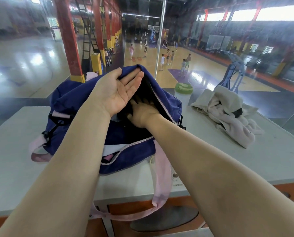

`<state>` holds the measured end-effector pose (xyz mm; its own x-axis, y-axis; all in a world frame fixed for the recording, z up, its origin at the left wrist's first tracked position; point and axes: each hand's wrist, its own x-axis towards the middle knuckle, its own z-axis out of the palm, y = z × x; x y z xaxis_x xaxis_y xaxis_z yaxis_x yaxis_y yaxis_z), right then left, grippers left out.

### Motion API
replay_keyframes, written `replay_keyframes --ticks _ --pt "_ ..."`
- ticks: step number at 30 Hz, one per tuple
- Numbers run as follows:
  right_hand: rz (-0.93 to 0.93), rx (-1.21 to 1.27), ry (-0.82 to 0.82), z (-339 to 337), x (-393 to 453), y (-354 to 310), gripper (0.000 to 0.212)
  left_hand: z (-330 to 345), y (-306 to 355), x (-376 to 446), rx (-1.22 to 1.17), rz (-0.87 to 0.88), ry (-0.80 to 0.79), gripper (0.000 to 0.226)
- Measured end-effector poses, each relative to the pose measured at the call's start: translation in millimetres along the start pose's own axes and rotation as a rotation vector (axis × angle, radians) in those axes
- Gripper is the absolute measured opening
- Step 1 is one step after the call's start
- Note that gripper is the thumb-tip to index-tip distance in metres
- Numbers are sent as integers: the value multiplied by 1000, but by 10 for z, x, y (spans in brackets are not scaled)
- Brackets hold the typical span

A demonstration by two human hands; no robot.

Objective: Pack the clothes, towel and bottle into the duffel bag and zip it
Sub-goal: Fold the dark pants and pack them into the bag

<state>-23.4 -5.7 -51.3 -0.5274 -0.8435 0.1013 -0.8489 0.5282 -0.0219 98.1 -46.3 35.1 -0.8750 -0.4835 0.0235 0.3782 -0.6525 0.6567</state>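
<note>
A navy duffel bag (71, 100) with pink straps and pink zip trim lies open on a grey table (211, 161). My left hand (120, 89) holds up the bag's far flap, palm facing me, fingers straight with the thumb over the fabric edge. My right hand (141, 113) reaches down inside the bag's dark opening, fingers spread flat on something dark within. Behind the bag stands a white bottle with a green lid (183, 90). A crumpled pale towel or garment (228, 115) lies to the right on the table.
A pink shoulder strap (161, 182) hangs over the table's front edge. Beyond the table is a glass barrier with a metal post (159, 48), overlooking a basketball court with several players. The table's right edge runs close past the pale cloth.
</note>
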Motion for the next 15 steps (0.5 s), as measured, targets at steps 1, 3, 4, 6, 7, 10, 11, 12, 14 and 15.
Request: replay_keyframes --ticks 1,3,4,6,7,10,11,12,14,15 --pt "-26 -6 41 1 -23 4 67 -1 -7 -1 -2 -3 1 36" --pt "-71 -11 96 -1 -102 5 67 -12 -22 -4 -5 -5 10 37" --pt "-88 -11 109 -3 -150 4 69 -21 -28 -9 -7 -4 15 38" --pt "-109 -18 120 -26 -272 15 71 -37 -45 -25 4 0 37 39" --pt "-112 -26 121 -45 -342 26 71 -32 -63 -32 26 0 57 39" --pt "-128 -25 129 -122 -593 60 68 31 -135 -86 187 -5 123 44" --pt "-137 -16 138 -146 -692 78 67 63 -172 -118 272 -7 131 45" --pt "-145 -7 151 -163 -793 104 65 99 -214 -148 369 -7 132 45" --pt "-159 13 169 -196 -991 173 60 200 -307 -224 583 2 130 41" --pt "-163 28 170 -210 -1085 214 55 236 -357 -246 695 9 137 36"
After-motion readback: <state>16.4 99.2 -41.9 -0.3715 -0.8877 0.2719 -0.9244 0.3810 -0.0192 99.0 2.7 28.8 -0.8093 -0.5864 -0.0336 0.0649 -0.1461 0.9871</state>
